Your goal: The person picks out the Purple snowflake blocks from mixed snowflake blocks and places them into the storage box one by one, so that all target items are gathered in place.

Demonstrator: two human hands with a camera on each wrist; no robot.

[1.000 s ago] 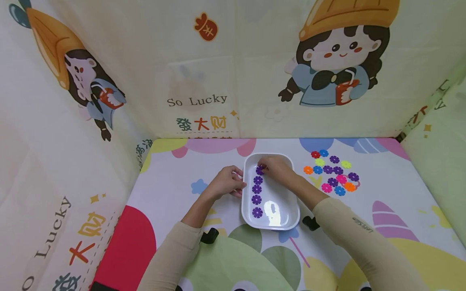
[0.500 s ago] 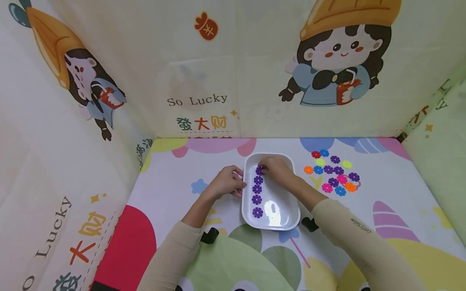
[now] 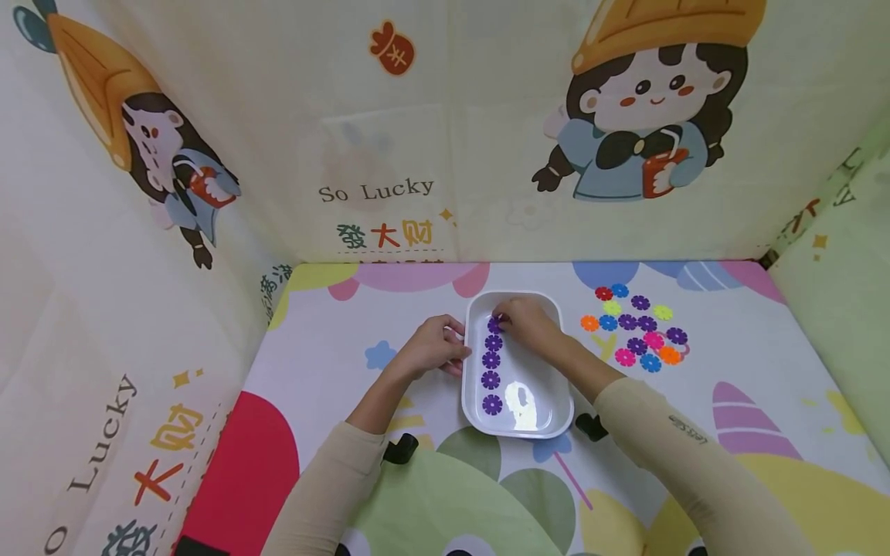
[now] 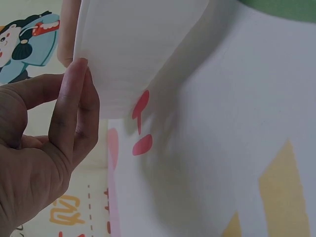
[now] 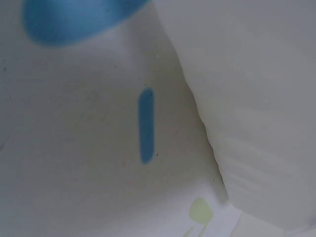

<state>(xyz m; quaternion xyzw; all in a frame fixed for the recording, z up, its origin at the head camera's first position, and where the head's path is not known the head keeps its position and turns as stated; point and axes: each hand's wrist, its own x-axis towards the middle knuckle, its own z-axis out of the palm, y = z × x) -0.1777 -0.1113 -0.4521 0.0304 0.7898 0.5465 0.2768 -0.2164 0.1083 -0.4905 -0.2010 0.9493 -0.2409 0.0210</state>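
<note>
A white rectangular tray (image 3: 538,386) stands on the table with a column of several purple snowflake discs (image 3: 490,360) along its left side. My left hand (image 3: 434,345) holds the tray at its left rim; in the left wrist view the fingertips (image 4: 80,66) are right at the rim, against the outer wall. My right hand (image 3: 528,324) reaches into the far end of the tray and pinches a purple snowflake disc (image 3: 494,325) at the top of the column, its fingers partly covering it. The right wrist view shows the tray's outer wall (image 5: 256,108), not the hand.
Right of the tray lies a loose group of snowflake discs (image 3: 647,323) in purple, blue, pink, orange, yellow and red. Printed cloth (image 3: 389,154) walls the table at the back and sides. Black straps (image 3: 401,449) show near both forearms.
Almost nothing moves. The right hand stays at the top disc of the column, which sits very slightly further left; the left hand stays on the rim. The view shifts a little.
</note>
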